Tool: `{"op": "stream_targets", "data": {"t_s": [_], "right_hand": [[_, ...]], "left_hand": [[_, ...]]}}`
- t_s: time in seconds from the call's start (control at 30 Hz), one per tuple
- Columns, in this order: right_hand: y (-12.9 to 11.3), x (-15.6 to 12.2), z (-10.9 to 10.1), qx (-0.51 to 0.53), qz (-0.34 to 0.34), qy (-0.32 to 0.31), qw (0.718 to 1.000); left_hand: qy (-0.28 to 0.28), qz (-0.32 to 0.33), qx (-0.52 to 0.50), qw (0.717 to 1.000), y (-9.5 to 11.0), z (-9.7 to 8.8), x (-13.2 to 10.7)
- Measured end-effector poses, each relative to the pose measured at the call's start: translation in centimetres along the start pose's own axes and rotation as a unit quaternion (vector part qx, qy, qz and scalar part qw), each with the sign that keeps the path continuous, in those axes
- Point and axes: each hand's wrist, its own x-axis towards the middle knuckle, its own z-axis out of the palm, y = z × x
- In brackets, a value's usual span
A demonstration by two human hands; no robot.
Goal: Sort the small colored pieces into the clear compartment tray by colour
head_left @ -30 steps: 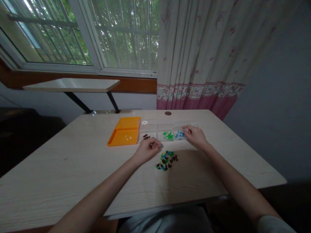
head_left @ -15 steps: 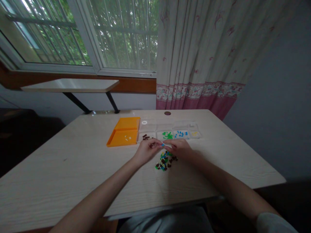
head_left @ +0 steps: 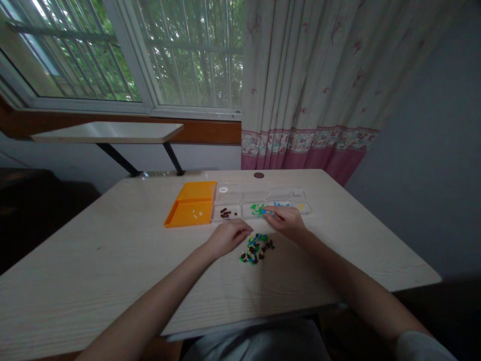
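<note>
Between my right hand's (head_left: 287, 220) thumb and forefinger is a small blue brick (head_left: 264, 211), over the near edge of the clear tray. Green bricks (head_left: 255, 207) lie in the compartment right by the fingertips. My left hand (head_left: 227, 236) is closed in a pinch just left of a mixed pile of bricks (head_left: 255, 250); I cannot make out anything in its fingers. The pile is brown, green, blue and yellow. Brown bricks (head_left: 225, 213), partly hidden blue bricks (head_left: 280, 204) and yellow bricks (head_left: 301, 206) lie in other compartments of the clear tray (head_left: 255, 194).
An orange case (head_left: 197, 191) lies open left of the clear tray, with a few pale bricks (head_left: 197, 213) in it. A raised white shelf (head_left: 112, 130) stands at the table's (head_left: 112, 271) back left. Behind the table are a window and a curtain (head_left: 300, 100).
My hands have come apart. The right has moved forward to the tray with the blue brick; the left has moved slightly down, closer to me, uncovering the brown bricks.
</note>
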Motion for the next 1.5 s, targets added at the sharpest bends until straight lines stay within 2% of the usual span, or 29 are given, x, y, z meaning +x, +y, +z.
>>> {"op": "stream_targets", "data": {"t_s": [0.13, 0.43, 0.7, 0.83, 1.03, 1.23, 1.33, 1.4, 1.5], "right_hand": [[0.3, 0.6, -1.1, -0.004, -0.002, 0.038, 0.999], [0.5, 0.8, -1.3, -0.003, -0.004, 0.029, 1.000], [1.7, 0.3, 0.2, -0.026, 0.057, -0.033, 0.997], [1.8, 0.3, 0.5, -0.024, 0.068, -0.040, 0.997], [2.1, 0.5, -0.1, -0.027, 0.082, -0.061, 0.994], [4.7, 0.2, -1.3, -0.078, 0.120, -0.130, 0.981], [5.6, 0.0, -1.7, -0.100, 0.139, -0.145, 0.975], [5.4, 0.0, -1.8, -0.092, 0.145, -0.150, 0.974], [4.0, -0.2, -1.2, -0.056, 0.132, -0.176, 0.974]], "left_hand": [[-0.051, 0.031, 0.081, 0.995, -0.3, 0.1, -0.1], [-0.062, 0.038, 0.112, 0.991, -0.3, 0.3, -0.1], [-0.061, 0.034, 0.118, 0.991, -0.4, 0.3, -0.1], [-0.060, 0.038, 0.114, 0.991, -0.3, 0.3, -0.1], [-0.062, 0.038, 0.120, 0.990, -0.2, 0.2, -0.1], [-0.058, 0.038, 0.113, 0.991, -0.1, 0.0, -0.1], [-0.057, 0.038, 0.110, 0.992, -0.3, 0.1, -0.2], [-0.049, 0.034, 0.103, 0.993, -0.5, 0.1, -0.3], [-0.025, 0.022, 0.076, 0.997, -0.6, 0.1, -0.3]]}}
